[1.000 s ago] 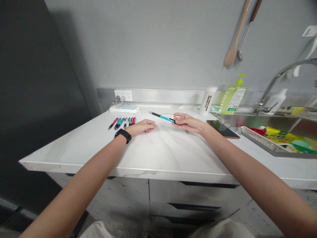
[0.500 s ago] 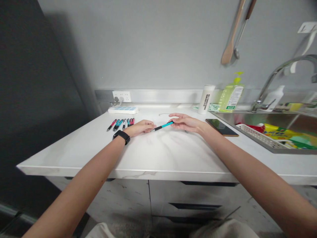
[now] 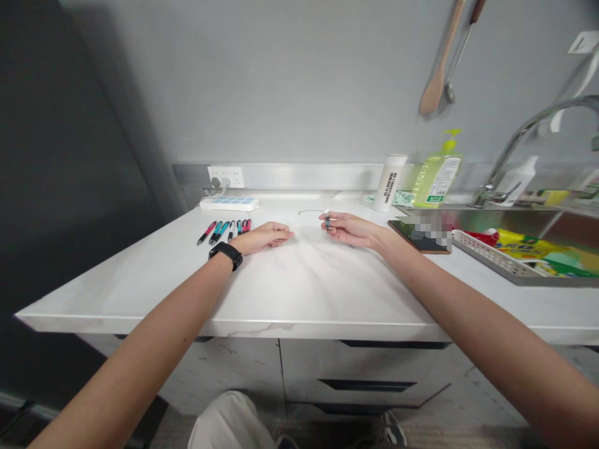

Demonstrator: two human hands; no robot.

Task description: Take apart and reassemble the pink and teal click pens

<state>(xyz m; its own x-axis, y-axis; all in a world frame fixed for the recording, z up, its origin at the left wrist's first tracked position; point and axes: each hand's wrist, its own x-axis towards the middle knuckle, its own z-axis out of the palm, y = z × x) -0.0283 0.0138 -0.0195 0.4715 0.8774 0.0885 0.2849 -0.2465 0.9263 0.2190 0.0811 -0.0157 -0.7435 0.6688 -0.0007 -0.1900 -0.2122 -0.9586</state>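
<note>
My right hand (image 3: 352, 229) holds a pen (image 3: 327, 221) between thumb and fingers above the white countertop (image 3: 299, 287). The pen is foreshortened, so only a short dark and teal piece shows. To its left, my left hand (image 3: 270, 236) rests near the counter with fingers curled together and a black watch band (image 3: 227, 254) on the wrist. Whether anything sits inside those fingers is hidden. Beyond the left wrist lie several pens (image 3: 219, 232) side by side, pink, teal and white with black grips. A thin wire-like strand (image 3: 312, 211) lies behind the hands.
A white power strip (image 3: 229, 204) lies at the back left. On the right stand a white cylindrical container (image 3: 390, 182) and a yellow-green pump bottle (image 3: 437, 178). A dark phone-like slab (image 3: 416, 238) lies beside the sink (image 3: 519, 280), which holds colourful packets.
In my right hand the pen has turned from lying crosswise between the hands to pointing nearly along my view. Its grip end has left my left hand's fingertips. The view has shifted slightly.
</note>
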